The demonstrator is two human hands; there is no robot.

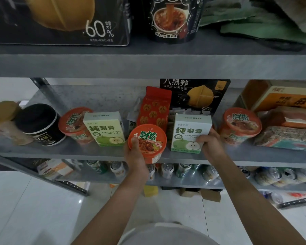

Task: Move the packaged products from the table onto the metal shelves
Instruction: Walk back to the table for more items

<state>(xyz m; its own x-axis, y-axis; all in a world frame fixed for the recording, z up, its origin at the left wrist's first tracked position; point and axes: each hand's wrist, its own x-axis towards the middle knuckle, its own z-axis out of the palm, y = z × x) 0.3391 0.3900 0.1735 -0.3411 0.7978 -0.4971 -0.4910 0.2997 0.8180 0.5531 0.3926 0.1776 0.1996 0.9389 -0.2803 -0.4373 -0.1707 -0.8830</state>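
An orange noodle cup (147, 141) is gripped from below by the left hand (135, 153), thumb laid over the lid's near edge, lid tipped toward the camera. It's held right at the front lip of the middle shelf (60, 151); whether it's actually resting there can't be told tbh. A pear paste box (190, 133) is pinched at its lower right corner by the right hand (212, 145), and it's stood upright on that same shelf, just beside the cup. Between and behind the two hands a red pouch (154, 108) is propped up, with a black carton (195, 94) further back. Left of the left hand a second pear paste box (104, 129) is parked, then another orange cup (73, 123) and a black tub (41, 124). Right of the right hand a third orange cup (240, 124) is seen. Below the hands, drink cans (167, 170) are lined up on the lower shelf.
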